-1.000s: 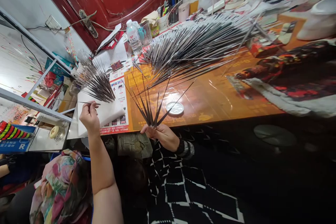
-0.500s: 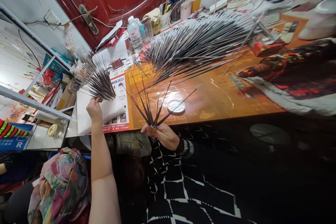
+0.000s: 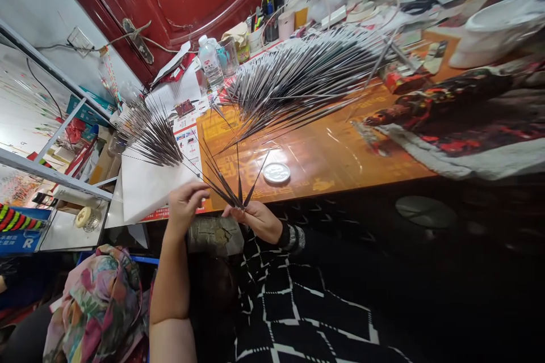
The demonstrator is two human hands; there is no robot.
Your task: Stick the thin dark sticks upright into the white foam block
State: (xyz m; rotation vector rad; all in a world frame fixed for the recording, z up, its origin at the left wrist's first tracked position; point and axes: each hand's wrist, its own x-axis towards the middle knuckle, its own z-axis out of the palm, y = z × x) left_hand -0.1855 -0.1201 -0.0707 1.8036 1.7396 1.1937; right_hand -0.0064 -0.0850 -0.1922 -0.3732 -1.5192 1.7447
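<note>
my right hand [image 3: 251, 220] is clamped on a small fan of long dark quills [image 3: 227, 187]. i count about six, their thick ends bunched between thumb and fingers just past the near edge of the bench, their slim points splaying up and away. my left hand [image 3: 184, 207] sits just beside it, fingers curled together at the thin shafts, but from here i cannot tell whether they pinch one.

beyond the hands, at the bench's left end, one white foam slab [image 3: 153, 193] lies over a printed flyer [image 3: 189, 144]. a dense fan of striped quills [image 3: 149, 139] rests along the slab's far side, all tapering to one point. a second, far larger fan of striped quills [image 3: 302, 82] spreads over the far half of the glossy orange bench [image 3: 323, 167], its smooth shafts too many to count. one round white dish [image 3: 276, 172] sits between that fan and the near edge, just right of my held quills. one plastic water bottle [image 3: 210, 62] stands at the far edge. to the right, the orange top runs on to a crumpled patterned cloth [image 3: 443, 113].
</note>
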